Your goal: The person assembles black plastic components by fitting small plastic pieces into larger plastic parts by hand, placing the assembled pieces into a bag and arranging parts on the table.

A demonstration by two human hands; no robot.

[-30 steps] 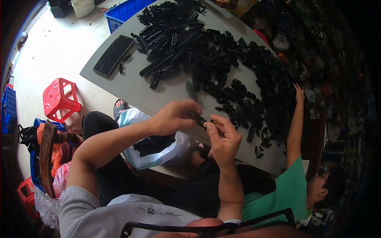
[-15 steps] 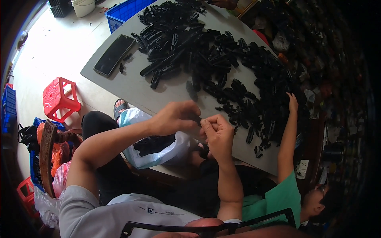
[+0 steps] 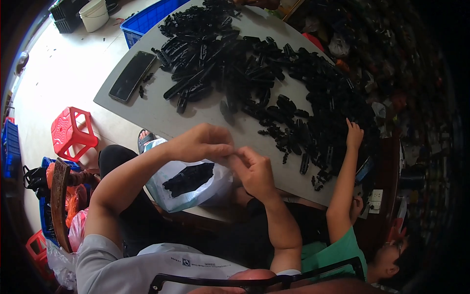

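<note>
My left hand [image 3: 208,142] and my right hand [image 3: 255,171] meet fingertip to fingertip above the near edge of the table [image 3: 164,115]. The fingers of both are closed in a pinch, and whatever sits between them is hidden. Beyond them lies a broad heap of black plastic pieces [image 3: 205,61], many long and narrow, some small and jagged. One oval black piece [image 3: 226,112] rests apart, just past my hands. Below my left forearm a white plastic bag [image 3: 169,171] stands open, with black pieces [image 3: 188,180] inside it.
A phone [image 3: 131,77] lies near the table's left edge. At my right, a person in green reaches a hand [image 3: 354,134] to the heap. A red stool [image 3: 73,133], a blue crate [image 3: 147,19] and a white bucket [image 3: 94,15] stand on the floor.
Both hands have shifted slightly left. A dark piece visible between my fingers before no longer shows. The neighbour's second hand now appears below the table edge.
</note>
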